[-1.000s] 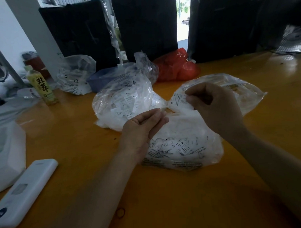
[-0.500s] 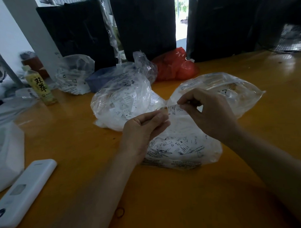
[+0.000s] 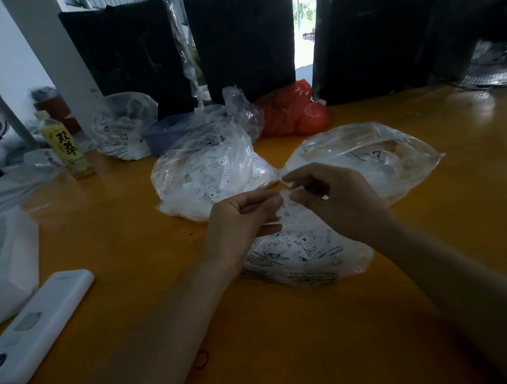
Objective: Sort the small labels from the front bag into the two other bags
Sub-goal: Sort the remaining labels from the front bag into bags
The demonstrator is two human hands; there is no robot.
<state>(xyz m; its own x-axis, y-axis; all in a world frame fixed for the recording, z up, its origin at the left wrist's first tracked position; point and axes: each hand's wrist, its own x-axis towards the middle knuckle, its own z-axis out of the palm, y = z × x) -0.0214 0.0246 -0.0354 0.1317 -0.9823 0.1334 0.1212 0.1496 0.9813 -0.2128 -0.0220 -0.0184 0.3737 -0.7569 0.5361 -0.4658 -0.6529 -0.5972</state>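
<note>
A clear front bag [image 3: 306, 253] full of small white printed labels lies on the orange table [image 3: 133, 230]. Behind it to the left stands a fuller clear bag [image 3: 208, 170] of labels, and to the right lies a flatter clear bag [image 3: 369, 156]. Above the front bag my two hands meet over a small white label [image 3: 285, 203]. My right hand [image 3: 336, 197] pinches its upper end between thumb and fingers. My left hand [image 3: 242, 221] holds fingertips at its left edge, with fingers curled.
A red bag [image 3: 292, 113], a blue tub [image 3: 169, 131] and another clear bag [image 3: 123, 124] sit at the back. A yellow-green bottle [image 3: 65, 146] stands far left. A white flat device [image 3: 41, 325] and a white box [image 3: 10, 257] lie near left. Black sacks [image 3: 241, 40] line the rear.
My right hand has brought the label down and leftward from in front of the right bag. It now meets my left hand's fingertips above the front bag.
</note>
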